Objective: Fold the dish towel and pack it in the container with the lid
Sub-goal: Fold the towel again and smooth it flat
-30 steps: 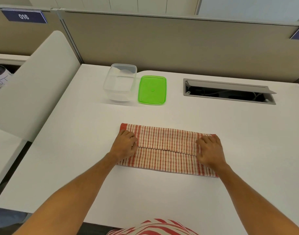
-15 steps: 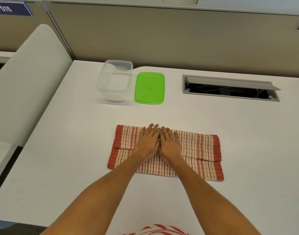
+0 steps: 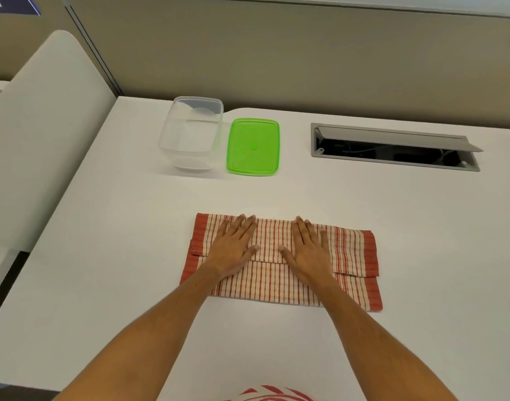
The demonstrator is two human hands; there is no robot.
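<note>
My left hand [image 3: 233, 250] lies flat, palm down, fingers stretched out and close together, gripping nothing; it only presses on the dish towel [image 3: 279, 282]. My right hand [image 3: 310, 251] does the same just beside it, a narrow strip of striped cloth showing between the two thumbs. Both palms sit over the edge where the upper layer ends across the lower one, so I judge this to be smoothing a fold, not yet picking anything up.

The towel is under both hands on the desk [image 3: 392, 227], folded into a long band. Its long axis runs from beyond my left hand to beyond my right, with a red border at each end. The right end sticks out further past my right hand than the left end does past my left. The next fold, as I see it, has to bring one short end over the other, across that long axis, and each hand is nearest its own end.

Ahead of my fingertips, well apart from the towel, stands the clear container [image 3: 191, 134], open and empty, slightly nearer my left hand. The green lid [image 3: 253, 146] lies flat just beside it, ahead of the gap between my hands. The band looks longer than the container, so it needs more folding before packing.
</note>
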